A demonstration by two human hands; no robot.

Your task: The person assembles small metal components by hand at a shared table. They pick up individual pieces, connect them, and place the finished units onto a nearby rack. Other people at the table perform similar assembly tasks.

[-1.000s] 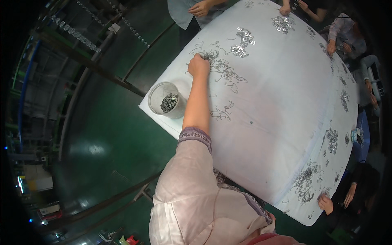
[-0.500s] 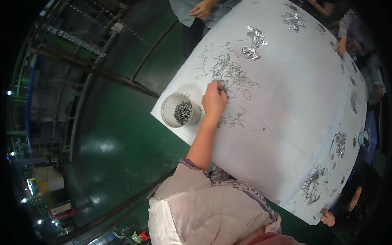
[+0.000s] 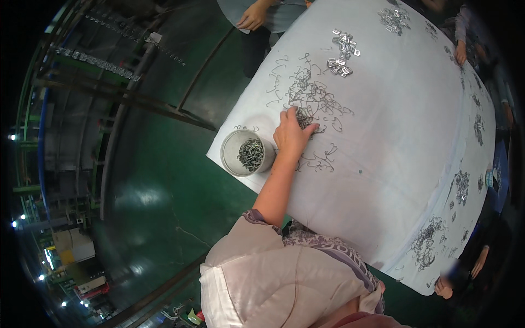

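Observation:
My left hand is palm down on the white table, its thumb and fingers spread apart. Between thumb and fingertips lies a dense clump of small curved metal wire hooks; whether the fingers touch them is hard to tell. More thin hooks lie tangled and scattered beyond the hand. A smaller loose group of hooks is on the near side, right of my wrist. Just left of the hand stands a pale round tub with a heap of hooks inside. My right hand is out of view.
Shiny metal buckle-like pieces lie farther back on the white table. Other piles, such as wire pieces, line its right side. Another person's hand is beyond the far left edge. Metal rails stand left of the table.
My left hand has opened, its thumb moving away from the fingers. A clump of hooks now shows between them. The whole view has shifted slightly.

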